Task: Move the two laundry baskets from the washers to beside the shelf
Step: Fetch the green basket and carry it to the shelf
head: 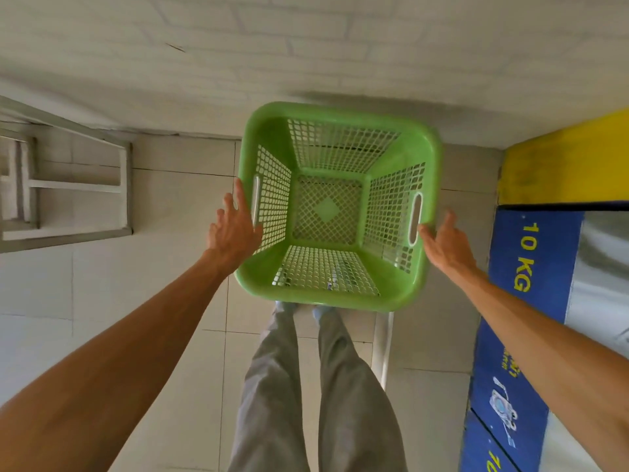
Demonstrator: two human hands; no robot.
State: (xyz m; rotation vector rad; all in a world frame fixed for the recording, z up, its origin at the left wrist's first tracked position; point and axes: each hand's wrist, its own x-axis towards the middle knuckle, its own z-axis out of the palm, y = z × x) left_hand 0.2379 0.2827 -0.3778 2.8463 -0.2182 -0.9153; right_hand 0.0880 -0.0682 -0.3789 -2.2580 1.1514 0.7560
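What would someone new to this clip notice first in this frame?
The bright green basket dominates the centre, empty, with lattice walls and a handle slot on each side. The left hand and right hand sit against its two sides, fingers spread rather than wrapped through the slots. To the right stands a blue and yellow washer marked 10 KG; a pale shelf frame is at the left.

Pale tiled floor [177, 206], white brick wall [306, 39], grey trouser legs [272, 386], yellow panel [561, 165] at right.
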